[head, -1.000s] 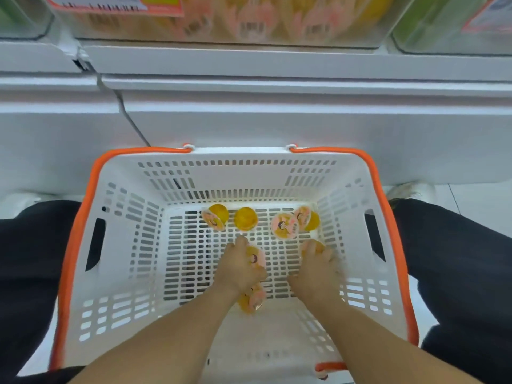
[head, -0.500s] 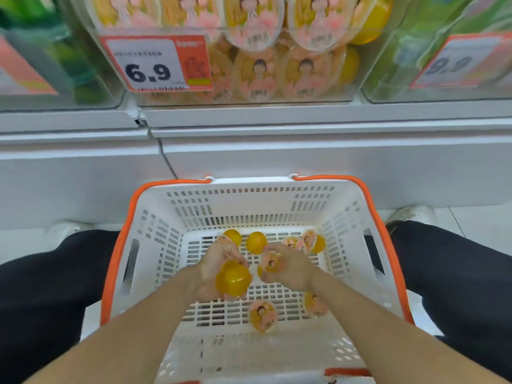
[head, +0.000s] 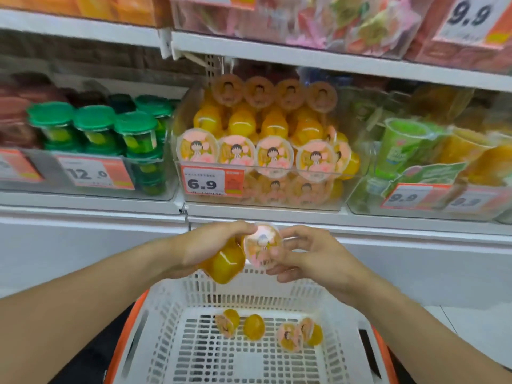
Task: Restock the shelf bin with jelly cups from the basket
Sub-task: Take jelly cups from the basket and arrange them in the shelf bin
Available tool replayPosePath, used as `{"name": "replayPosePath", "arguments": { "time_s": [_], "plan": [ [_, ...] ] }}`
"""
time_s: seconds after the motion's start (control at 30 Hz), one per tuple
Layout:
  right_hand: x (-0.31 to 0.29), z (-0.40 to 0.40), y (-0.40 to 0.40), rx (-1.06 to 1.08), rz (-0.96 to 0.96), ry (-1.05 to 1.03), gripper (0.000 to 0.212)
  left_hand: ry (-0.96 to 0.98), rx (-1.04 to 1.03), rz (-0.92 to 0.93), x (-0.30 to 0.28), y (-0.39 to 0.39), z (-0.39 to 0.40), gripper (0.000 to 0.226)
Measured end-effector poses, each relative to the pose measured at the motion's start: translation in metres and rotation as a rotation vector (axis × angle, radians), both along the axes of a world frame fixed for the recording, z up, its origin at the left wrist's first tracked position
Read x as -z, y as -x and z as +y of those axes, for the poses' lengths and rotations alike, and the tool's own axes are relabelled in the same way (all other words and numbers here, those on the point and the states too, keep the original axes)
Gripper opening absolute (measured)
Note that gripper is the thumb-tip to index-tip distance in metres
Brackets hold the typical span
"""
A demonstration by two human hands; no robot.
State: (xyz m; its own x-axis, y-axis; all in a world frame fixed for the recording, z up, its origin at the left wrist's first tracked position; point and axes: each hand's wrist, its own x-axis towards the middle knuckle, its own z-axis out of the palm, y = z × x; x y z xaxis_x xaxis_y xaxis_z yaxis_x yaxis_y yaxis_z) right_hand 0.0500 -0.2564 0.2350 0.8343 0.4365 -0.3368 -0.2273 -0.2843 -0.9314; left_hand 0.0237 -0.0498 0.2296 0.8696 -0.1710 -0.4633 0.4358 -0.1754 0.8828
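Note:
My left hand (head: 206, 245) grips a yellow jelly cup (head: 225, 266) from above, its yellow body hanging below my fingers. My right hand (head: 302, 253) pinches a second jelly cup (head: 263, 245) whose pink cartoon lid faces me. Both cups are held side by side above the far rim of the white basket (head: 171, 314) with orange trim. Several more jelly cups (head: 253, 330) lie on the basket floor. The clear shelf bin (head: 343, 189) straight ahead holds rows of the same yellow cups behind a 6.9 price tag (head: 212, 184).
A bin of green-lidded cups (head: 94, 126) stands left of the jelly bin, and a bin of green and orange packs (head: 410, 151) stands to its right. Another shelf (head: 332, 60) of pink packs runs above. A white shelf front (head: 83, 245) lies below the bins.
Both hands have risen out of the basket, each carrying a jelly cup, to the height of the shelf front. My view has tilted up from the basket to the shelf bins.

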Motion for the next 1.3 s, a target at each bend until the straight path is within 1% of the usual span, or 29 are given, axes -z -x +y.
{"name": "replayPosePath", "arguments": {
  "time_s": [0.03, 0.07, 0.13, 0.23, 0.27, 0.3, 0.37, 0.4, 0.47, 0.53, 0.6, 0.67, 0.73, 0.8, 0.9, 1.0, 1.13, 1.23, 1.3],
  "plan": [
    [-0.004, -0.002, -0.001, -0.012, -0.016, 0.02, 0.02, -0.028, -0.009, -0.04, -0.003, -0.001, 0.002, 0.047],
    [-0.008, -0.003, -0.002, -0.025, -0.046, 0.051, 0.016, -0.065, -0.006, -0.06, -0.006, 0.0, 0.003, 0.051],
    [-0.014, -0.001, -0.004, -0.026, -0.126, 0.093, 0.017, -0.105, 0.012, -0.1, -0.005, 0.0, 0.005, 0.053],
    [-0.025, 0.007, -0.007, 0.055, -0.226, 0.041, 0.014, -0.096, -0.052, -0.124, -0.013, -0.009, 0.003, 0.046],
    [-0.03, 0.011, -0.009, 0.091, -0.258, 0.018, 0.012, -0.08, -0.091, -0.141, -0.016, -0.012, 0.004, 0.041],
    [-0.035, 0.016, -0.012, 0.13, -0.291, 0.0, 0.011, -0.023, -0.161, -0.144, -0.017, -0.015, 0.005, 0.039],
    [-0.048, 0.027, -0.021, 0.218, -0.337, -0.047, 0.008, 0.092, -0.313, -0.123, -0.016, -0.022, 0.012, 0.05],
    [-0.057, 0.034, -0.028, 0.261, -0.356, -0.073, 0.006, 0.116, -0.356, -0.131, -0.016, -0.019, 0.013, 0.051],
    [-0.077, 0.051, -0.046, 0.333, -0.397, -0.103, 0.006, 0.114, -0.407, -0.093, -0.023, -0.014, 0.013, 0.046],
    [-0.096, 0.071, -0.069, 0.381, -0.418, -0.084, 0.008, 0.11, -0.46, -0.061, -0.022, -0.008, 0.011, 0.039],
    [-0.109, 0.092, -0.097, 0.408, -0.415, -0.037, 0.007, 0.051, -0.486, -0.026, -0.024, -0.007, 0.006, 0.033],
    [-0.116, 0.112, -0.126, 0.434, -0.413, 0.032, 0.004, 0.035, -0.469, 0.015, -0.024, -0.011, 0.003, 0.031],
    [-0.119, 0.129, -0.149, 0.464, -0.42, 0.11, 0.01, 0.044, -0.426, 0.049, -0.024, -0.011, 0.0, 0.033],
    [-0.121, 0.141, -0.163, 0.471, -0.439, 0.182, 0.007, 0.041, -0.421, 0.073, -0.027, -0.012, -0.002, 0.038],
    [-0.122, 0.153, -0.169, 0.428, -0.497, 0.353, 0.017, 0.057, -0.415, 0.088, -0.029, -0.015, -0.001, 0.036],
    [-0.124, 0.157, -0.169, 0.403, -0.558, 0.468, 0.013, 0.074, -0.418, 0.087, -0.029, -0.019, 0.003, 0.038],
    [-0.125, 0.152, -0.17, 0.397, -0.575, 0.521, 0.016, 0.101, -0.443, 0.081, -0.027, -0.021, 0.004, 0.036],
    [-0.126, 0.15, -0.169, 0.365, -0.626, 0.587, 0.014, 0.113, -0.463, 0.057, -0.024, -0.021, 0.002, 0.037],
    [-0.127, 0.147, -0.166, 0.369, -0.668, 0.578, 0.02, 0.148, -0.473, 0.031, -0.024, -0.021, 0.0, 0.035]
  ]
}}
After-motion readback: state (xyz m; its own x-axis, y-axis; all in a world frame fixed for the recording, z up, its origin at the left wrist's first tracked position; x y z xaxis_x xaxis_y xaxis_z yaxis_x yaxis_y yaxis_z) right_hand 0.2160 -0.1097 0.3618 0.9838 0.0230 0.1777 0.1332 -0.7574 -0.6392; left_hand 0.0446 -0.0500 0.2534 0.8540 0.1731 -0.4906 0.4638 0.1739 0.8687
